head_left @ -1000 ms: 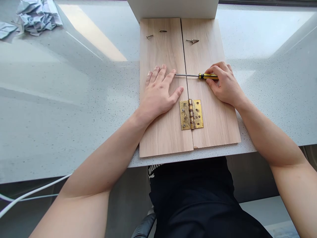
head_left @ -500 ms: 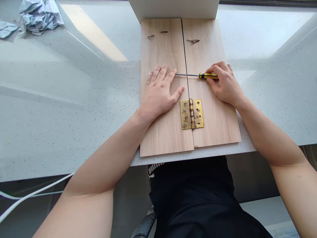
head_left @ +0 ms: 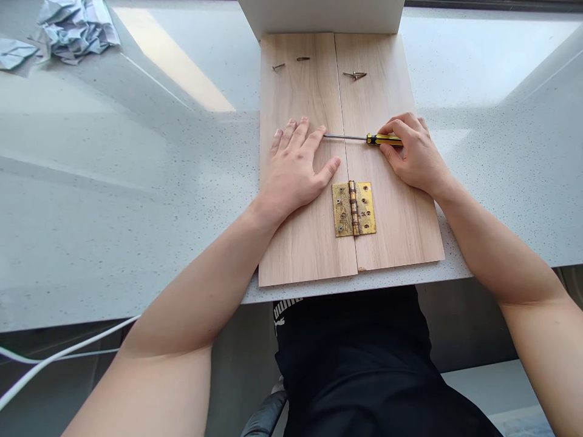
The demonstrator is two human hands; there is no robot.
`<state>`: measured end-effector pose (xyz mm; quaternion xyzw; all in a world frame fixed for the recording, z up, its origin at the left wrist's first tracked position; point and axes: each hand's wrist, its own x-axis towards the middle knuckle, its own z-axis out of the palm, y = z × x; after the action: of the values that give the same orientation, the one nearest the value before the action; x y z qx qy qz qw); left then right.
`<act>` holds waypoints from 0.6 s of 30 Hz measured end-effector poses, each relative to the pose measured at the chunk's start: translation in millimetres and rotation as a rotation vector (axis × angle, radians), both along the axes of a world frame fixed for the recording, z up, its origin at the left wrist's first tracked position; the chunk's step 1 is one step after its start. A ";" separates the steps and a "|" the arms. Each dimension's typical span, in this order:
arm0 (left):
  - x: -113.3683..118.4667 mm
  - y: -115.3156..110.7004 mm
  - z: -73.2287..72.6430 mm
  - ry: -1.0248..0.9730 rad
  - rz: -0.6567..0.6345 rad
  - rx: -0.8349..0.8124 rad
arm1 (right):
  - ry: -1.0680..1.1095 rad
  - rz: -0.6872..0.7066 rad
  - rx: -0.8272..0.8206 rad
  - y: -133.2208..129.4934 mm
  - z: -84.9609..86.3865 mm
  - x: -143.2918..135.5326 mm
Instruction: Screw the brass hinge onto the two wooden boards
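Note:
My left hand [head_left: 296, 161] lies flat with spread fingers on the left wooden board [head_left: 305, 249]. My right hand [head_left: 412, 152] grips the yellow and black handle of a screwdriver [head_left: 348, 138], which lies level across the seam; its tip meets my left index finger. Resting on the right wooden board [head_left: 396, 224], my right hand has its fingers closed round the handle. A worn brass hinge [head_left: 354, 209] spans the seam below the screwdriver, its left leaf with screw heads in it, its right leaf showing holes.
Two loose screws [head_left: 279, 67] lie on the left board's far end, and a few more screws [head_left: 354, 75] on the right board. A pale upright panel [head_left: 321, 17] stands behind. Crumpled paper [head_left: 77, 30] sits at the far left of the speckled countertop [head_left: 173, 212].
The dark gap between the two boards has narrowed to a thin line. Both hands and the screwdriver stay almost in place.

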<state>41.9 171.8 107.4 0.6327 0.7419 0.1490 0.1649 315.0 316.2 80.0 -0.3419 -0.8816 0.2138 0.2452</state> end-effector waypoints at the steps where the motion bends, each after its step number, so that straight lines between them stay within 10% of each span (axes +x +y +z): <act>1: 0.3 -0.3 0.5 -0.006 0.000 -0.002 | 0.003 0.000 -0.002 -0.5 0.5 -0.3; 18: -0.9 -0.2 -0.1 0.002 -0.001 -0.009 | -0.001 0.003 0.009 1.3 -2.0 -0.6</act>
<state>41.0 171.6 107.3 0.6324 0.7423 0.1449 0.1674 314.4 317.6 78.0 -0.3396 -0.8831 0.2102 0.2460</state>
